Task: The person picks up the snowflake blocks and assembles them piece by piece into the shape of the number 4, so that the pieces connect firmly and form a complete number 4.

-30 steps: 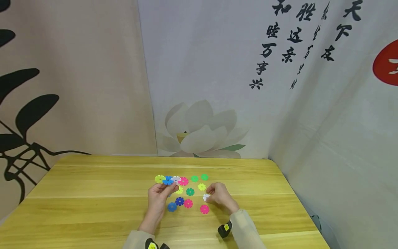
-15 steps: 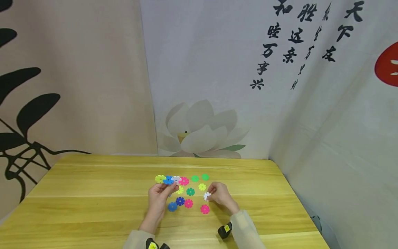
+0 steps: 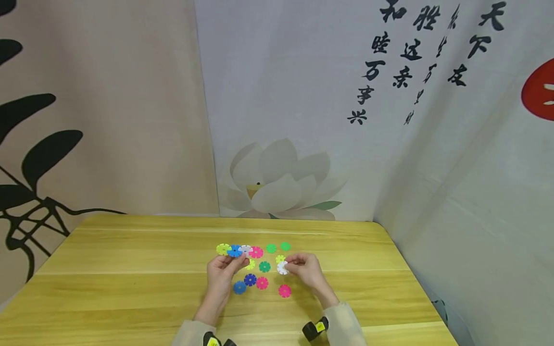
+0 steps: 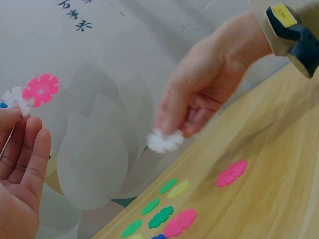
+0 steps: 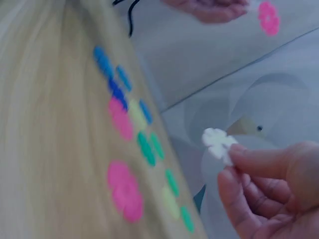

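- Left hand (image 3: 221, 278): thumb and fingers pinch a chain (image 3: 234, 251) of four joined discs, raised off the table (image 3: 130, 288). Order from the left in the head view: yellow, blue, white, pink.
- Right hand (image 3: 309, 274): thumb and forefinger pinch a single white disc (image 3: 282, 268) near its edge, above the table and apart from the chain.
- Table, near side: a blue disc (image 3: 239, 288), a navy disc (image 3: 250, 279) and a pink disc (image 3: 262, 283) lie just beside one another; a second pink disc (image 3: 284, 291) lies apart, towards the right.
- Table, farther back: a dark green disc (image 3: 264, 266); two light green discs (image 3: 270, 248) beyond it; a yellow disc (image 3: 280, 259), partly covered by the single white disc in the head view.
- Discs behind the left hand: partly hidden, and the right wrist view is blurred; the full count cannot be certified.
- Wrists: each bears a black device (image 3: 315, 328) with a yellow label.
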`<state>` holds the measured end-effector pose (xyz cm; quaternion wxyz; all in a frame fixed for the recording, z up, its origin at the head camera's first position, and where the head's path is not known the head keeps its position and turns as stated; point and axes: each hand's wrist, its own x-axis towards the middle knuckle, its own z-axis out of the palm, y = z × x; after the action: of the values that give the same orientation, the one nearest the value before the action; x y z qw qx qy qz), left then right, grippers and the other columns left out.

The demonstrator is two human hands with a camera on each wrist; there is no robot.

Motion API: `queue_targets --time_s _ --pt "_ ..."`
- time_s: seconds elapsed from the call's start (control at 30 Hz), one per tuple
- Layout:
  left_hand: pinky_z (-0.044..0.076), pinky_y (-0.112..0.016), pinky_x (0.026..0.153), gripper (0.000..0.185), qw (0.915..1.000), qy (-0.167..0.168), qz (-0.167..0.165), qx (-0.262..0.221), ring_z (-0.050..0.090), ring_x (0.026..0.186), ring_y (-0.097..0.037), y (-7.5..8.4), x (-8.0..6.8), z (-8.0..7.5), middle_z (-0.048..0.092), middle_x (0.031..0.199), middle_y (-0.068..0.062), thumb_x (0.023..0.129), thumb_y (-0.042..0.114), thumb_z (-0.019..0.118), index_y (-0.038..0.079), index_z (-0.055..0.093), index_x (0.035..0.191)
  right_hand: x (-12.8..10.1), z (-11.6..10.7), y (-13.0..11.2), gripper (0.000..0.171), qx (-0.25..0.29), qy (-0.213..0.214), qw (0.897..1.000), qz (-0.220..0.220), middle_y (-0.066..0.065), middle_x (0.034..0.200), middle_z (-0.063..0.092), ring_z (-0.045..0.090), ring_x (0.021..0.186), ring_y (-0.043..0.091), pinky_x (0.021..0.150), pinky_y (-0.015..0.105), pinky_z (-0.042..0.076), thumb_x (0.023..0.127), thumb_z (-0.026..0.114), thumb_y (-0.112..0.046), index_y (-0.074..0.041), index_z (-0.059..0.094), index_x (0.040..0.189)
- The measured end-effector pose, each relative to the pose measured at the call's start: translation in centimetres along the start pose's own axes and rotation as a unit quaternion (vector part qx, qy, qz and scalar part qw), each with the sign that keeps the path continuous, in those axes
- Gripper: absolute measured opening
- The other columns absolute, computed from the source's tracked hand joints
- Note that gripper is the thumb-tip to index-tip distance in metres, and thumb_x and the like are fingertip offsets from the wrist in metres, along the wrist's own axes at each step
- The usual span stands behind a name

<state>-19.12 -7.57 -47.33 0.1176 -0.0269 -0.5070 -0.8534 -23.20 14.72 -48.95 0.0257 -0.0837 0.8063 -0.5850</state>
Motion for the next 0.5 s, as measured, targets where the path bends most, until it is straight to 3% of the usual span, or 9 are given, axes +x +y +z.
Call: queue_targets --time_s 0.2,0.5 --pt "0.058 -0.028 0.072 0.016 1.0000 0.002 -0.008 -0.002 0.069 0.068 -0.011 0.1 -0.1 0.1 0.069 0.074 0.000 0.085 -0.005 0.064 0.009 0.067 0.077 -0.8 0.6 -2.5 0.012 0.042 0.029 0.998 -0.026 0.008 0.078 0.064 0.058 0.065 0.009 0.064 0.028 0.057 0.083 0.068 -0.001 0.008 0.065 0.092" --pt "0.058 -0.027 0.071 0.016 0.9999 0.002 -0.011 -0.007 0.069 0.068 -0.011 0.2 -0.1 0.2 0.069 0.074 0.000 0.085 -0.006 0.063 0.008 0.067 0.077 -1.4 1.8 -5.2 0.007 0.116 0.047 0.990 -0.069 0.018 0.081 0.063 0.060 0.067 0.010 0.064 0.025 0.057 0.081 0.066 0.009 0.013 0.062 0.087"
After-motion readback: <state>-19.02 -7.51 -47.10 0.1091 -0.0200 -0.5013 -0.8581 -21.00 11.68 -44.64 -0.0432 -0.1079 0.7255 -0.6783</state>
